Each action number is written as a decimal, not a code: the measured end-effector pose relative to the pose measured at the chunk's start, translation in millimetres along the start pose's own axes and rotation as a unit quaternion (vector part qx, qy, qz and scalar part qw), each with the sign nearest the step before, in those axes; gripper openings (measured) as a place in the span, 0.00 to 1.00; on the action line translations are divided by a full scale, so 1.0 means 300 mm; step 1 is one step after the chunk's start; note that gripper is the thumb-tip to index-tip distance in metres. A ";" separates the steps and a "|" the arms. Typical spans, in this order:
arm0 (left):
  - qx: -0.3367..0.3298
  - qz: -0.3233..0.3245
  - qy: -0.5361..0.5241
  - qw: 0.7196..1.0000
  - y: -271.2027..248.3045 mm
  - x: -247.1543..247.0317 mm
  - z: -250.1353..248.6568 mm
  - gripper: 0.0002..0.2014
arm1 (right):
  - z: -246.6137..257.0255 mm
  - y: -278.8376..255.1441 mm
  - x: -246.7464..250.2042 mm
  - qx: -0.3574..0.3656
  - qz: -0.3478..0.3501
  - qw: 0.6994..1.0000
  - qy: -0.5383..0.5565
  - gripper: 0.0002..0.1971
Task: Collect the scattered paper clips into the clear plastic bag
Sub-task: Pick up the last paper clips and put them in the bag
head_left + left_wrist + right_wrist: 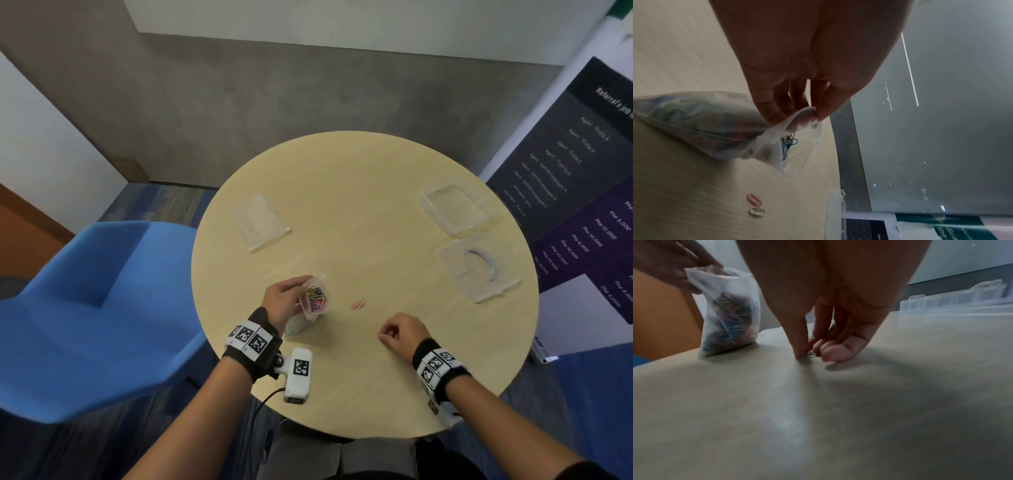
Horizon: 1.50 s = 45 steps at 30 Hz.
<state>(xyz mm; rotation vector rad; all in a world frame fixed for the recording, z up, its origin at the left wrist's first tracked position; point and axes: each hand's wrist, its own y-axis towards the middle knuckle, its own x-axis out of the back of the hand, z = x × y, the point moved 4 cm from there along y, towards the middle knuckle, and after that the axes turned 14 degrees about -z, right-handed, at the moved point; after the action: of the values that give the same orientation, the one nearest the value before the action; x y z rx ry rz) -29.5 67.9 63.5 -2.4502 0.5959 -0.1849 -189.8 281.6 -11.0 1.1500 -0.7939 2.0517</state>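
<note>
My left hand pinches the top edge of a small clear plastic bag that stands on the round table, mouth open, with several coloured paper clips inside. The bag also shows at the left of the right wrist view, and my left hand pinches the bag's rim in the left wrist view. A pink clip and a white clip lie just right of the bag; the pink clip and white clip lie side by side. My right hand presses its fingertips on the tabletop, pinching a small metal clip.
An empty clear bag lies flat at the table's far left. A clear plastic box and its lid sit at the right. A blue chair stands left of the table, a dark banner to the right.
</note>
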 end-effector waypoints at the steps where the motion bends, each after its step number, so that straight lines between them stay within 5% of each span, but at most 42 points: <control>1: 0.001 0.005 0.003 1.000 -0.001 -0.005 -0.003 0.11 | 0.007 0.006 -0.009 -0.010 -0.003 1.000 0.003 0.05; 6: 0.007 0.013 0.002 1.000 -0.004 -0.011 -0.003 0.10 | 0.032 0.073 -0.006 -0.081 -0.054 0.994 0.042 0.04; 14: 0.014 0.005 -0.005 1.000 0.017 0.034 0.003 0.13 | 0.212 0.169 -0.059 -0.022 -0.087 0.996 0.009 0.11; 22: 0.007 -0.007 -0.026 1.000 0.023 0.056 0.006 0.11 | 0.371 0.156 -0.152 0.072 -0.021 0.988 -0.137 0.23; 26: 0.009 -0.014 -0.032 0.999 0.025 0.059 0.009 0.11 | 0.407 0.170 -0.150 0.097 -0.005 0.977 -0.188 0.13; 38: 0.007 -0.027 -0.025 0.999 0.019 0.058 0.013 0.15 | 0.386 0.219 -0.141 0.199 0.049 0.952 -0.228 0.16; 42: 0.012 -0.030 -0.024 0.999 0.010 0.048 0.005 0.15 | 0.339 0.285 -0.112 0.190 0.017 0.959 -0.208 0.15; 45: 0.011 -0.031 -0.020 0.999 0.010 0.044 0.002 0.15 | 0.279 0.349 -0.052 0.081 -0.006 0.989 -0.125 0.11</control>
<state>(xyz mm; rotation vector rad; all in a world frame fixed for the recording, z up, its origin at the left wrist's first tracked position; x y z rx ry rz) -18.7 60.0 61.1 -2.4462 0.4976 -0.1671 -223.2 150.7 -8.4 1.5216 -0.7454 2.0150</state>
